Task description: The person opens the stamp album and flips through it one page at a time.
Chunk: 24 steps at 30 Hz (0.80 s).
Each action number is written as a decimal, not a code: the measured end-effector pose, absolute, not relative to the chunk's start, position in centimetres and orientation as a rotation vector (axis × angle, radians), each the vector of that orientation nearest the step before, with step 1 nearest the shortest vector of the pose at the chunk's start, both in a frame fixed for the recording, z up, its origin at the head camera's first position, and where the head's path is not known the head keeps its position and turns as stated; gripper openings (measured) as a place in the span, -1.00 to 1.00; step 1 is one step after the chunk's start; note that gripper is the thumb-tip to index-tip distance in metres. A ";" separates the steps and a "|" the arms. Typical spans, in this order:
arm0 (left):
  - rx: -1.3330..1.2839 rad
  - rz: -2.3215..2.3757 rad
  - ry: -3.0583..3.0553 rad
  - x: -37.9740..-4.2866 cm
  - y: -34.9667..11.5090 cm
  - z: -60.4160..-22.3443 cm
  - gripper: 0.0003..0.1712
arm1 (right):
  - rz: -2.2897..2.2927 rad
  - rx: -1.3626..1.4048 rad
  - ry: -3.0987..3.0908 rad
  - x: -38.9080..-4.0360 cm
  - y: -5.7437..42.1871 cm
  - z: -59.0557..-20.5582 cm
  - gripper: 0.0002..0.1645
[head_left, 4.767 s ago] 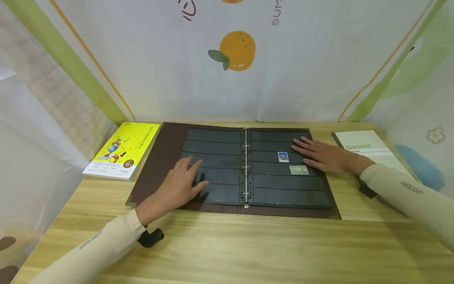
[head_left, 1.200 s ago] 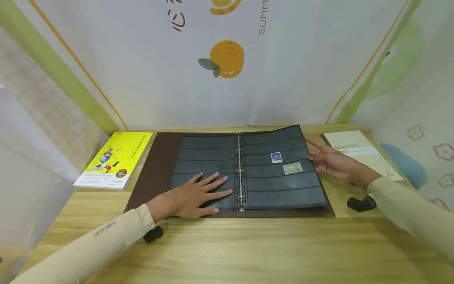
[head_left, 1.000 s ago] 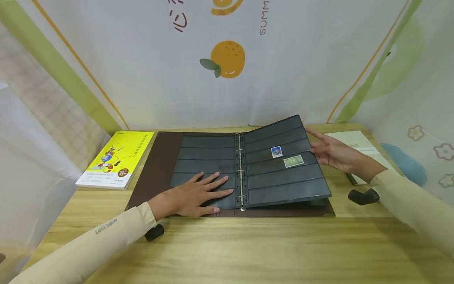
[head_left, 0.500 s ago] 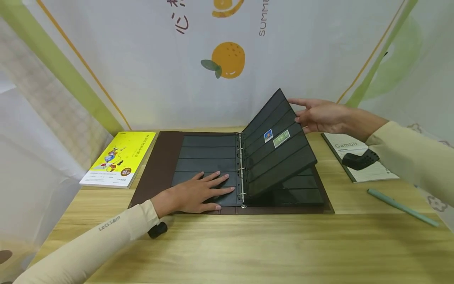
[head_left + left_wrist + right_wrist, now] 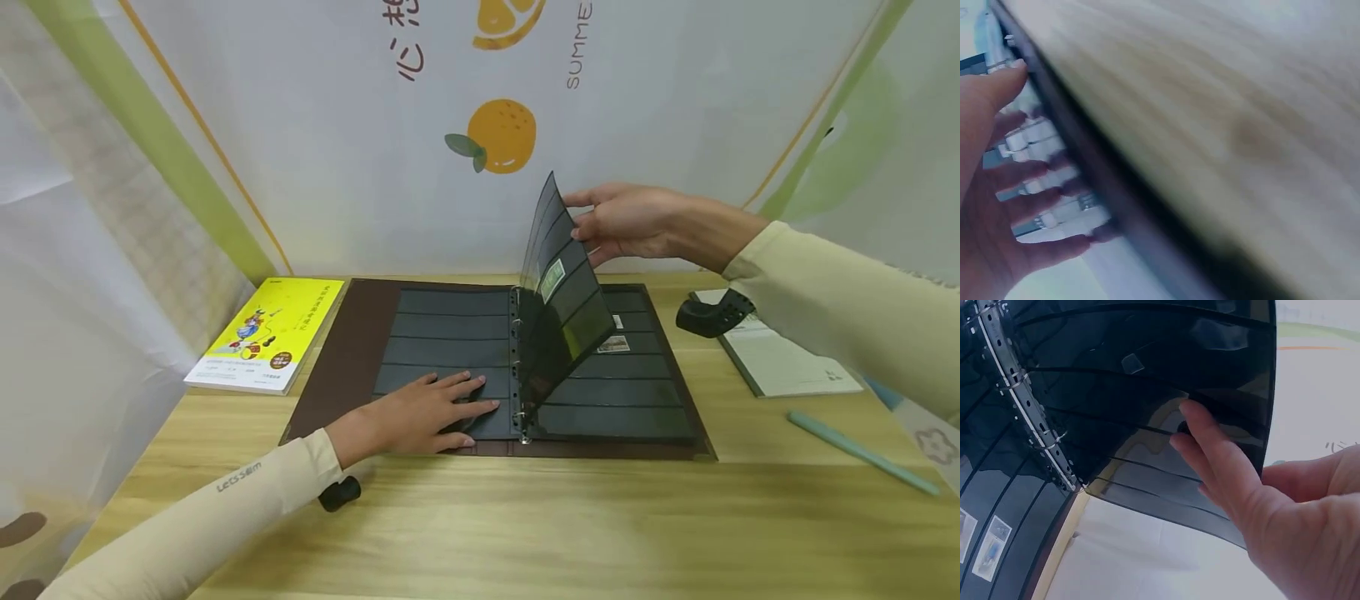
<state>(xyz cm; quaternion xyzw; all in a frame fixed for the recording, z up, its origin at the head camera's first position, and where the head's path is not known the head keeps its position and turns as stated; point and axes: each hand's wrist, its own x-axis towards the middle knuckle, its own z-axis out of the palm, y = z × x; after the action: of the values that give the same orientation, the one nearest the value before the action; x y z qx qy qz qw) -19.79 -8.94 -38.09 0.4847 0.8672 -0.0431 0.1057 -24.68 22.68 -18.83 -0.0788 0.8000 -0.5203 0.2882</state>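
Observation:
A brown ring-bound stamp album (image 5: pixel 330 358) lies open on the table. My left hand (image 5: pixel 420 412) rests with fingers spread on the lower part of its left black page (image 5: pixel 450 327). By the outer edge, my right hand (image 5: pixel 637 218) holds up another black pocket page (image 5: pixel 577 321), tilted steeply at the metal rings (image 5: pixel 516 367). In the right wrist view, the thumb is on one side of this raised page (image 5: pixel 1147 447) and fingers on the other. A green stamp (image 5: pixel 552 280) shows on it. The page underneath carries another stamp (image 5: pixel 615 344), partly covered by the raised one.
Left of the album lies a yellow book (image 5: pixel 262 333). A pale notepad (image 5: pixel 795 358) is on the right, partly behind the right sleeve, with a green pen (image 5: pixel 862 452) in front of it. A printed curtain (image 5: pixel 360 183) hangs behind the table.
My right hand has lifted the right page from nearly flat to steeply raised, moving up and left, uncovering the page beneath. The left hand came down onto the left page earlier and stays there.

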 end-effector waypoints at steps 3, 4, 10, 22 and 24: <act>1.367 0.257 2.625 -19.4 -7.8 -36.3 -0.35 | -1.394 -0.191 2.138 -24.5 22.8 -18.8 -0.10; 1.296 0.455 2.636 -19.2 -7.2 -35.3 -0.38 | -1.391 -0.185 2.146 -24.4 22.9 -18.8 -0.10; 0.801 1.464 2.485 -16.9 -1.9 -27.4 -0.40 | -1.429 -0.124 2.142 -24.0 22.5 -18.3 -0.09; 0.864 1.258 2.642 -14.3 1.3 -24.3 -0.19 | -1.569 -0.091 2.050 -23.4 19.4 -17.8 -0.06; 0.860 1.280 2.623 -14.4 1.1 -24.2 -0.23 | -1.567 -0.096 2.055 -23.4 19.3 -17.8 -0.07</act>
<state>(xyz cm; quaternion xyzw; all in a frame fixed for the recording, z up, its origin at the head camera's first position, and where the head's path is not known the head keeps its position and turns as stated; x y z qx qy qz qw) -14.35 1.06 -24.22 0.2822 0.8610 0.4202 0.0495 -23.45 19.26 -17.83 -0.0355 0.7642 -0.5828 0.2741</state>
